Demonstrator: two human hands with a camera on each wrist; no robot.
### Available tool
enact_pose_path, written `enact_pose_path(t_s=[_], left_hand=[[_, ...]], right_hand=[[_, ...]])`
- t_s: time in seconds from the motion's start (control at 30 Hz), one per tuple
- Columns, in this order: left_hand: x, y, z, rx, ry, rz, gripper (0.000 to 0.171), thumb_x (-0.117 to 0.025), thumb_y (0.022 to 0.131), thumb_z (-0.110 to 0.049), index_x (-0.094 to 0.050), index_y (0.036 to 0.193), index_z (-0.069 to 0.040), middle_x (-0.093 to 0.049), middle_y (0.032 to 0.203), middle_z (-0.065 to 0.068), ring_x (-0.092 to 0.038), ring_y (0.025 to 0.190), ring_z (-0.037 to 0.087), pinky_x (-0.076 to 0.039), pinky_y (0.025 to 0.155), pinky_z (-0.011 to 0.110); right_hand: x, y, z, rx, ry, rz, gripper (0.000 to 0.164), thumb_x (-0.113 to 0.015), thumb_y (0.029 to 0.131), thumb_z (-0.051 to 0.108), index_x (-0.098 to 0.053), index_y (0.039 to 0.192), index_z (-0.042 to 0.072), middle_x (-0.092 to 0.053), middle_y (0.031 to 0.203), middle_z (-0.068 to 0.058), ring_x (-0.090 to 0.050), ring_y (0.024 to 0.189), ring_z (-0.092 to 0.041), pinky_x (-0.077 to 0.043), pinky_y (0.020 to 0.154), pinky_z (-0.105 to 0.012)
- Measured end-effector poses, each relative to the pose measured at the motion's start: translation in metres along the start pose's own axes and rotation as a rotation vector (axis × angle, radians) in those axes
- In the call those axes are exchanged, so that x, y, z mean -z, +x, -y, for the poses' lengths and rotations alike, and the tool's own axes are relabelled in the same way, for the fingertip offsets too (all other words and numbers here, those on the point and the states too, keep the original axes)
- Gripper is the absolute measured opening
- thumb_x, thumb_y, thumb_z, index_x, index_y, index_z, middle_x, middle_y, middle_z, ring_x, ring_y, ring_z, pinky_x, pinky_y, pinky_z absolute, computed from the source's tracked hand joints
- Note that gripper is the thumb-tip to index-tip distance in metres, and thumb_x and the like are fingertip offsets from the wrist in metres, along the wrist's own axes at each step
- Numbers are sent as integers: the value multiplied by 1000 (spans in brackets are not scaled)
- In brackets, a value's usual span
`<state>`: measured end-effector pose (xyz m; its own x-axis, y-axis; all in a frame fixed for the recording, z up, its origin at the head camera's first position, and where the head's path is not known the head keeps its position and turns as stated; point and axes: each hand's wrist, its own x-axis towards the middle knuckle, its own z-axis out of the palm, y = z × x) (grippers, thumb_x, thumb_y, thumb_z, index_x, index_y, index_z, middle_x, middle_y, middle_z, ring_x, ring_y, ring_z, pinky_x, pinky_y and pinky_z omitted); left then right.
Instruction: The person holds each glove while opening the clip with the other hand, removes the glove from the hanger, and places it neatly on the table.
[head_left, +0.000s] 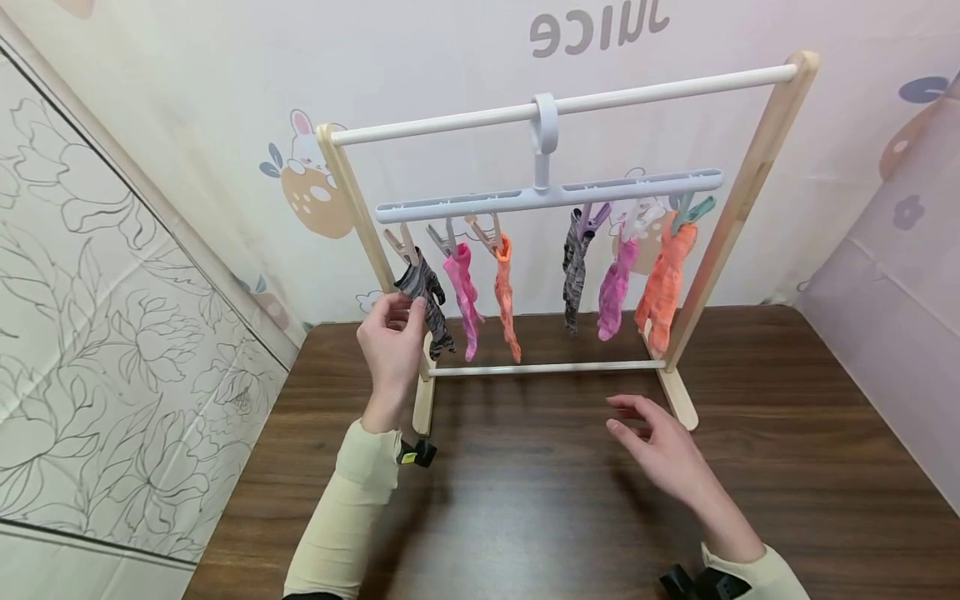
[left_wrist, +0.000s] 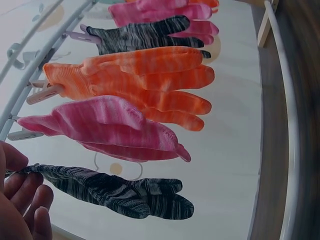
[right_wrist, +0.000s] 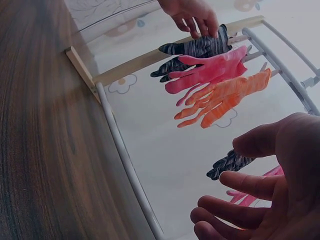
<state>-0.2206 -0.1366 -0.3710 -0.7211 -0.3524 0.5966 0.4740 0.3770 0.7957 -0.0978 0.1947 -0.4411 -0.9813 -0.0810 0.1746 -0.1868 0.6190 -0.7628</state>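
Observation:
My left hand (head_left: 390,346) pinches the cuff of the leftmost black-grey glove (head_left: 426,287) between thumb and fingers. In the left wrist view that glove (left_wrist: 115,190) stretches away from the fingertips. A beige clip (head_left: 405,246) joins its cuff to the pale hanger (head_left: 480,204). Beside it hang a pink glove (head_left: 463,287) and an orange glove (head_left: 506,292). Farther right are a second black-grey glove (head_left: 574,271), pink glove (head_left: 617,292) and orange glove (head_left: 663,279), all clipped. My right hand (head_left: 663,450) hovers over the table with fingers loosely bent, holding nothing.
The hanger hooks over the white top rod (head_left: 675,87) of a wooden stand. Its lower rod (head_left: 547,367) and foot (head_left: 678,400) are near the tabletop (head_left: 510,500). A printed backdrop (head_left: 465,50) hangs behind, and a floral panel (head_left: 97,333) is at left.

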Motion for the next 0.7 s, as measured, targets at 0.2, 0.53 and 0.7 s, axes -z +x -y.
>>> enact_pose_path(t_s=[0.2,0.53,0.7], left_hand=[[9,-9,-28,27,-36,18,13,-71,89,-2,-67,91,10,-67,80,22,-59,67,22,-47,62,25],[20,-23,-45,-21,-35,4,8,-71,87,3,-66,87,9,-67,78,22,-58,64,10,-47,59,19],[22,-29,-49,-19,-47,6,8,-71,86,4,-66,88,10,-67,78,22,-60,65,12,-47,59,19]], right_hand=[[1,0,0,1,-4,-4,33,-65,98,18,-61,127,3,-65,122,-14,-60,113,-30,-52,87,-45],[2,0,1,59,95,-114,27,-66,97,13,-66,123,6,-67,121,-11,-66,102,-16,-47,84,-15],[3,3,3,100,140,-144,27,-66,97,10,-67,123,6,-68,120,-11,-61,100,1,-44,83,-9]])
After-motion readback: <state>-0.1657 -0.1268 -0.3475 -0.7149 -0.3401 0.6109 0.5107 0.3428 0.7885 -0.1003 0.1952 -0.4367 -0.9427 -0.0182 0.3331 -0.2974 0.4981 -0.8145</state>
